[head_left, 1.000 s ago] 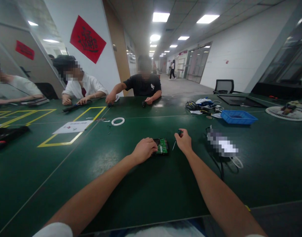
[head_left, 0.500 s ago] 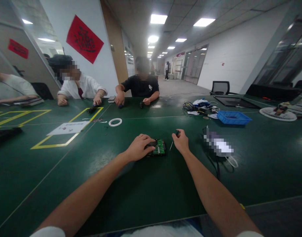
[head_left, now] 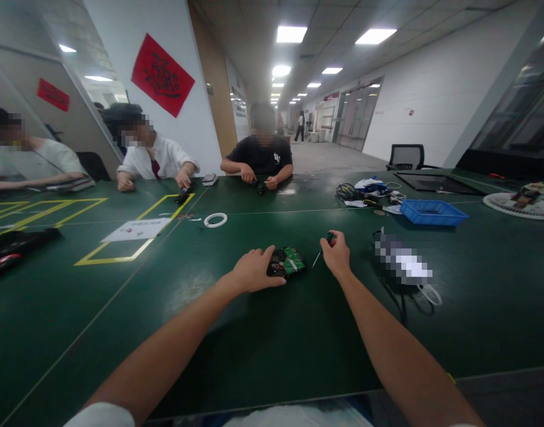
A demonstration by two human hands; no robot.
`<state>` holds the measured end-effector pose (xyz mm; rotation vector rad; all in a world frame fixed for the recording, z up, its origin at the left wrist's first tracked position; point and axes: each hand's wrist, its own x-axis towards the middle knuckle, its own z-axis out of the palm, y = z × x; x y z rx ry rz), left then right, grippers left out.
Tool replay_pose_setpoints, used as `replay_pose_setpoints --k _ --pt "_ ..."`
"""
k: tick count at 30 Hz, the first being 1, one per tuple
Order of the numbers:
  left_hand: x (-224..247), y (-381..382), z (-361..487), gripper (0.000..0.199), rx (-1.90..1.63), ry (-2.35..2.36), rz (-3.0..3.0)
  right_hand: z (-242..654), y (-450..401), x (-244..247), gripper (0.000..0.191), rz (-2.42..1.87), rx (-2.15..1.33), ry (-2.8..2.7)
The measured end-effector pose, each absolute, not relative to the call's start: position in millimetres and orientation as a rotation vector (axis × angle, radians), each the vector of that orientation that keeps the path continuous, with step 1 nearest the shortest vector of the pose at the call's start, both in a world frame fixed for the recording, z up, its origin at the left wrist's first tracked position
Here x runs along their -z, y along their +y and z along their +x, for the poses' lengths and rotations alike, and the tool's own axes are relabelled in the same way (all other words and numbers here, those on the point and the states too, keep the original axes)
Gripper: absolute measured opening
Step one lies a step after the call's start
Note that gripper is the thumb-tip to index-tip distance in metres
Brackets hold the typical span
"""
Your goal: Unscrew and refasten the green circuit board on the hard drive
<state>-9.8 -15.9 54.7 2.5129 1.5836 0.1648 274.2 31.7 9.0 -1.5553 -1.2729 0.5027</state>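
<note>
A hard drive with a green circuit board (head_left: 293,261) lies on the dark green table (head_left: 254,332). My left hand (head_left: 255,270) grips it at its left side, the thumb at the near edge and the fingers at the far edge. To the right of the drive, my right hand (head_left: 336,255) is closed on a screwdriver (head_left: 317,259) with a dark handle. Its thin shaft points down and left, with the tip apart from the drive.
A blue tray (head_left: 433,213) and a cable bundle (head_left: 365,191) stand at the back right. Nearer is a blurred device (head_left: 405,261) with cables. A white ring (head_left: 216,220) and a paper sheet (head_left: 137,229) lie left. Several people sit across the table.
My left hand has shifted from the drive's top to its left side, and the drive has turned slightly. The screwdriver leans more. The whole view has shifted a little.
</note>
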Motion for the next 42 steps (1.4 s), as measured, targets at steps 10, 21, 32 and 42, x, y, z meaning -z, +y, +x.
replay_pose_setpoints --k 10,21,32,42 --pt "-66 -23 -8 0.051 -0.145 1.497 2.075 268 32 -14 0.054 -1.461 -0.392 -1.249" --pt "-44 14 -45 0.108 -0.215 0.954 2.378 243 13 -31 0.052 -1.097 -0.161 -1.512" --pt "-30 18 -41 0.104 -0.292 0.905 2.387 227 -3 -39 0.046 -1.083 -0.122 -1.642" --pt "-29 17 -40 0.102 -0.304 0.905 2.383 226 -3 -35 0.046 -1.075 -0.112 -1.661"
